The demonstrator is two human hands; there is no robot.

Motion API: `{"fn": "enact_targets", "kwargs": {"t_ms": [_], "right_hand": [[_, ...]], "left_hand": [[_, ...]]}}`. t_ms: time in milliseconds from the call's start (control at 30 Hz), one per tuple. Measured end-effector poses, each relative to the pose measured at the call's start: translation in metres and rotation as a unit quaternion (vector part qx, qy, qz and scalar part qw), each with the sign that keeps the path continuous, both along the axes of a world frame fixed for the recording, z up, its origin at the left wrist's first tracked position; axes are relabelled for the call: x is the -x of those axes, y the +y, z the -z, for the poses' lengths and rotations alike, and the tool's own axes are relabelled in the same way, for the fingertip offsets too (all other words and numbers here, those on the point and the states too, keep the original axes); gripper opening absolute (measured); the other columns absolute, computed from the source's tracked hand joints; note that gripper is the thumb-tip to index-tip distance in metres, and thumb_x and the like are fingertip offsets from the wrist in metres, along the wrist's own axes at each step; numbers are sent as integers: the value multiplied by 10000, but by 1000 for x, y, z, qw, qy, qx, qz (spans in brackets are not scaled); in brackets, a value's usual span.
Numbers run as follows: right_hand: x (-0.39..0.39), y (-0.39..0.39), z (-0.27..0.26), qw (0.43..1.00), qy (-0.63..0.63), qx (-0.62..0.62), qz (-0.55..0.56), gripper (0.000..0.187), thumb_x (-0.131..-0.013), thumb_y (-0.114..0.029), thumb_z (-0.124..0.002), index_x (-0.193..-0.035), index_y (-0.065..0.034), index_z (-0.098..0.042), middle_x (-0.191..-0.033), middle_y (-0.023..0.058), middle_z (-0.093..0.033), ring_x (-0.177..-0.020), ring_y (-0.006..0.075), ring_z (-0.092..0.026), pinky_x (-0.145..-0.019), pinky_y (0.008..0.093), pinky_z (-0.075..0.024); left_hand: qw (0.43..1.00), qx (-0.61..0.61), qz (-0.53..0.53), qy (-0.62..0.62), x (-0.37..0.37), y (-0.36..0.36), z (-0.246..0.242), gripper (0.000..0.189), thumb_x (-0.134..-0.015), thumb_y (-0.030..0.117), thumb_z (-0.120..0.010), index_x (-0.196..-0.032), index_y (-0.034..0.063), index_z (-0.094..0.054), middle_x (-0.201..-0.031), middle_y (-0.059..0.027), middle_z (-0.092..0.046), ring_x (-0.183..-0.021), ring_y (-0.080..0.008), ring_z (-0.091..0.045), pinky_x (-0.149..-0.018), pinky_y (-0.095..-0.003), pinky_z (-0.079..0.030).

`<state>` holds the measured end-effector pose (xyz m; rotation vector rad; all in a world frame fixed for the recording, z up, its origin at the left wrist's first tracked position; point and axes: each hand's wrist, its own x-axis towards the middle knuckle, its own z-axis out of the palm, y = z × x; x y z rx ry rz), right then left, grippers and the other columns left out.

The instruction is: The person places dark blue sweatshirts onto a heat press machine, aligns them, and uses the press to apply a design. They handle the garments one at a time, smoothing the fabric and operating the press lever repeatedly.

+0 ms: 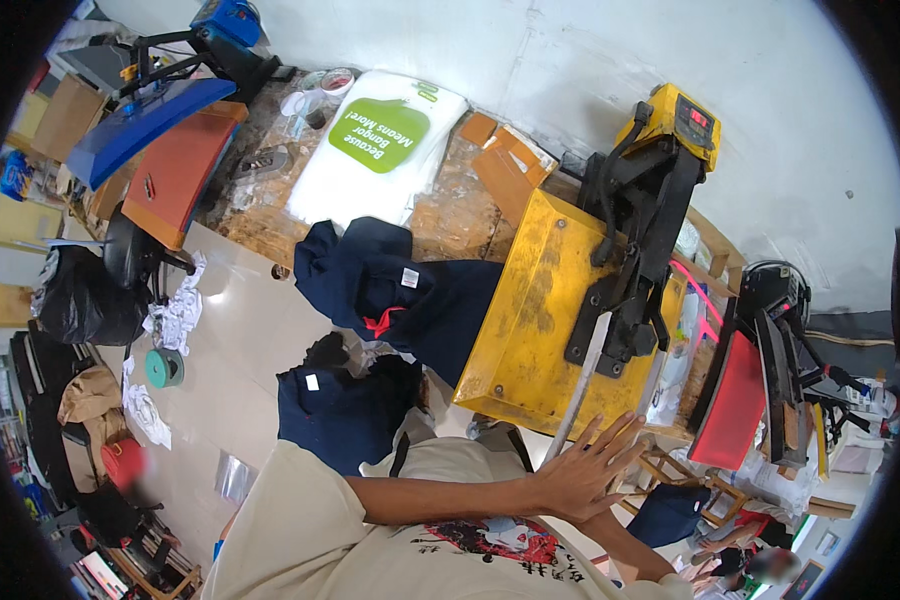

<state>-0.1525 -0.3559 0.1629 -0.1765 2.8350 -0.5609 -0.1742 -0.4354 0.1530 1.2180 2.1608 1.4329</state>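
Observation:
My left hand point(589, 469) reaches across my body, back up and fingers spread, near the metal handle bar point(581, 382) of a yellow heat press. The bar's lower end passes behind this hand. My right forearm point(621, 541) comes in from the lower right; the right hand is hidden behind the left one. The press's yellow upper plate point(529, 322) covers part of a navy garment point(450, 300), whose neck, white label and red piece stick out at the left. Below it, in front of my body, lies another navy garment point(337, 420) with a white label.
Printed white fabric or bags point(379, 142) lie on the worn wooden bench point(259, 217). A blue heat press point(150, 127) stands at the left, a red-plated one point(731, 401) at the right. On the floor are a black bag point(86, 300) and a green tape roll point(164, 367). Another person point(750, 532) is at lower right.

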Motion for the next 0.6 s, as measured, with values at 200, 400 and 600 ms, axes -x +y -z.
{"fn": "enact_targets", "kwargs": {"t_ms": [200,400,600], "right_hand": [[-25,6,-4,999,43,8,-8,371,-654,-365,-836,-785,-43,-706,-744,151,-669,-695,359,-647,-644,454,-510],[-40,1,-9,1000,21,-7,2,392,-652,-384,-836,-785,-37,-710,-751,152,-677,-708,367,-653,-658,467,-514],[-34,16,-16,995,-71,47,-51,450,-687,-431,-821,-808,-11,-711,-643,159,-664,-653,370,-670,-651,455,-526]], "left_hand": [[989,-133,4,-68,6,1,4,626,-893,232,-623,-1437,8,-407,-1557,-249,-260,-1474,-409,-206,-1185,-535,-210],[953,-188,-37,234,111,70,-14,285,-861,212,-656,-1114,82,-650,-1254,-130,-589,-1316,-341,-444,-1107,-464,-345],[931,306,97,174,168,133,-1,620,-952,556,-500,-717,25,-719,-782,-141,-699,-856,-345,-672,-785,-463,-521]]}}
